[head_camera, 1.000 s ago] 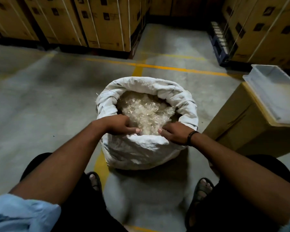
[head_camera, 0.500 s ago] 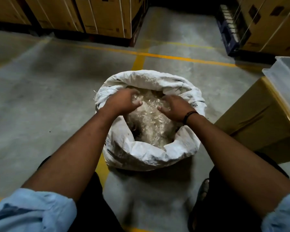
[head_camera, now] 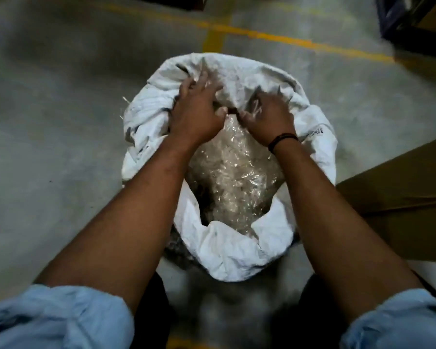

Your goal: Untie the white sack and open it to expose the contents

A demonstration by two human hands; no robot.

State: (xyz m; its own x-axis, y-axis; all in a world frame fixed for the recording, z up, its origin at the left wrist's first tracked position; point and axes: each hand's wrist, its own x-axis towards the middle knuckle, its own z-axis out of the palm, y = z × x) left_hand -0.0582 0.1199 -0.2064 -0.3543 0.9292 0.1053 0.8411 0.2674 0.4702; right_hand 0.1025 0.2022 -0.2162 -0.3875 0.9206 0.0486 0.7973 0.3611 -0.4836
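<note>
The white sack (head_camera: 227, 250) stands open on the concrete floor between my knees, its rim rolled outward. Inside lies a heap of clear, shiny plastic pieces (head_camera: 232, 177). Both arms reach across the opening to the far side. My left hand (head_camera: 196, 114) grips the bunched fabric at the far-left rim, fingers curled into the folds. My right hand (head_camera: 267, 122), with a dark band at the wrist, grips the fabric at the far rim just beside it. The picture is blurred by motion, so the fingertips are unclear.
A brown cardboard box (head_camera: 400, 197) stands close against the sack's right side. Yellow floor lines (head_camera: 262, 34) cross behind the sack. A dark pallet corner (head_camera: 413, 26) shows at the top right. Grey concrete floor (head_camera: 61, 122) lies to the left.
Both hands moved from the sack's near rim, over the contents, to the far rim. The view has tilted down and closer to the sack.
</note>
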